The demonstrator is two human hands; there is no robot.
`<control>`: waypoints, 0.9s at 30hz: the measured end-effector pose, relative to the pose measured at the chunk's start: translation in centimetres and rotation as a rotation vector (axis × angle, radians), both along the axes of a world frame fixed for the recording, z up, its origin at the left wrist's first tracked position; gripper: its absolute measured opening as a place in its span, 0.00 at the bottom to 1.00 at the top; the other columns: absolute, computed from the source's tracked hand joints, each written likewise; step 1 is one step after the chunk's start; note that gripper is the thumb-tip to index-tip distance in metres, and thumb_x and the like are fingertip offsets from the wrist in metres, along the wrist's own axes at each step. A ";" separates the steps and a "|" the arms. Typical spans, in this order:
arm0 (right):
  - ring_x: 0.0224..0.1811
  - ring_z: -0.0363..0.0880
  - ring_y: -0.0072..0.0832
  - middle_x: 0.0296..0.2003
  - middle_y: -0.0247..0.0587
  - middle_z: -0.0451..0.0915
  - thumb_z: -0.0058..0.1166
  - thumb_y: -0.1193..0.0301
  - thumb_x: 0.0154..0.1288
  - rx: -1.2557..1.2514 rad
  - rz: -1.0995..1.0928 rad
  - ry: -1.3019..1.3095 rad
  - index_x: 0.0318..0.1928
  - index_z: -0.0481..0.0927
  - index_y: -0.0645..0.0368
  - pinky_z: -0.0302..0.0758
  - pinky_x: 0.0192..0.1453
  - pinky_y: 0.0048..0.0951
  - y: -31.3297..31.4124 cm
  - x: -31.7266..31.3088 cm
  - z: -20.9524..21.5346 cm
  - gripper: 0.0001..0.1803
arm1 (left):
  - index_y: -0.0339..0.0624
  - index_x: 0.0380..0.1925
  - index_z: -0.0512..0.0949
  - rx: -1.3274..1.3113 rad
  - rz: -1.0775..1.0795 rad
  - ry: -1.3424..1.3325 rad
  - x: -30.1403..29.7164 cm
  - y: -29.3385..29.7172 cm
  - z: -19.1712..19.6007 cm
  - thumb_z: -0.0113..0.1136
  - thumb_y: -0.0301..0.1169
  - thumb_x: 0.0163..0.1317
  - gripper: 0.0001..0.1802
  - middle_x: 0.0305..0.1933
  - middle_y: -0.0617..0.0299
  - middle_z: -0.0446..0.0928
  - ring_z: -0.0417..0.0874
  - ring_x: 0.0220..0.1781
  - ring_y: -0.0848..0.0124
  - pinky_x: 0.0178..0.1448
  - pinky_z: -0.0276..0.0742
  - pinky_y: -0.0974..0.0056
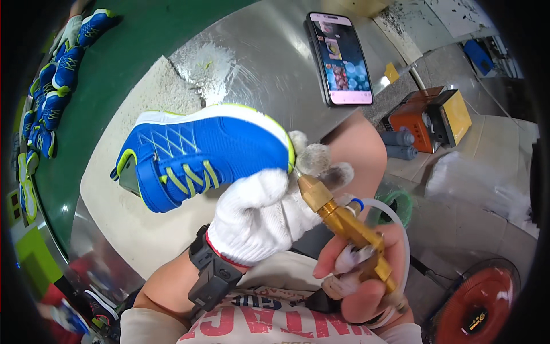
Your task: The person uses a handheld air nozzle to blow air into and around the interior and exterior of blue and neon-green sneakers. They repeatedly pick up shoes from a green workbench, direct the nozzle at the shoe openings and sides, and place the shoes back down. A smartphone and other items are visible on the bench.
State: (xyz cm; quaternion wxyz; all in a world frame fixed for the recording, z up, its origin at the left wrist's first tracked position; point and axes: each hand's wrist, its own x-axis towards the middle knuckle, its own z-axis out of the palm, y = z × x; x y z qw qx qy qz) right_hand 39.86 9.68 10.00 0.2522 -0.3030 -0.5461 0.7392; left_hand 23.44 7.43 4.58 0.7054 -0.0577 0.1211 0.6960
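Note:
My left hand, in a white knitted glove with dirty fingertips, is closed around the toe of a blue sneaker. The sneaker lies on its side over a pale pad, with a white sole, lime edging and lime-and-grey laces; its heel points left. My bare right hand grips a brass nozzle gun, fingers wrapped around its body, some of them covered with white wraps. The gun's thin tip is at the sole's edge by the toe; I cannot tell whether it touches. A clear hose with a blue ring runs from the gun.
Beneath the sneaker is a pale pad on a metal table. A phone lies at the back. On the left, several blue sneakers line a green belt, with another person's gloved hand there. Right: boxes, a red fan.

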 end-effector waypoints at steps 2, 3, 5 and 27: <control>0.47 0.72 0.39 0.34 0.50 0.77 0.52 0.47 0.63 0.305 0.136 -0.097 0.53 0.56 0.58 0.60 0.60 0.43 1.2 -1.0 -0.7 0.33 | 0.53 0.54 0.70 -0.078 0.040 -0.006 -0.5 0.8 0.9 0.62 0.57 0.55 0.32 0.49 0.67 0.75 0.70 0.61 0.50 0.65 0.62 0.34; 0.52 0.69 0.45 0.34 0.49 0.78 0.53 0.48 0.63 0.471 0.223 -0.105 0.54 0.56 0.58 0.57 0.62 0.47 2.0 -1.4 -1.5 0.33 | 0.53 0.52 0.73 -0.122 0.046 -0.070 -0.9 1.3 1.5 0.57 0.65 0.52 0.36 0.47 0.64 0.78 0.73 0.59 0.51 0.64 0.66 0.38; 0.63 0.62 0.57 0.34 0.48 0.78 0.54 0.50 0.64 0.672 0.284 -0.087 0.57 0.57 0.58 0.51 0.66 0.55 2.8 -2.2 -3.4 0.33 | 0.51 0.49 0.75 -0.122 0.020 -0.055 -2.0 1.9 1.4 0.56 0.66 0.52 0.35 0.46 0.61 0.78 0.73 0.59 0.52 0.63 0.68 0.41; 0.38 0.77 0.31 0.43 0.54 0.72 0.44 0.60 0.71 0.023 0.113 0.185 0.50 0.54 0.65 0.79 0.36 0.28 8.2 -14.6 -7.7 0.22 | 0.37 0.50 0.72 -0.541 -0.014 1.543 -33.2 16.0 -2.1 0.48 0.54 0.66 0.29 0.40 0.48 0.79 0.83 0.40 0.59 0.43 0.80 0.57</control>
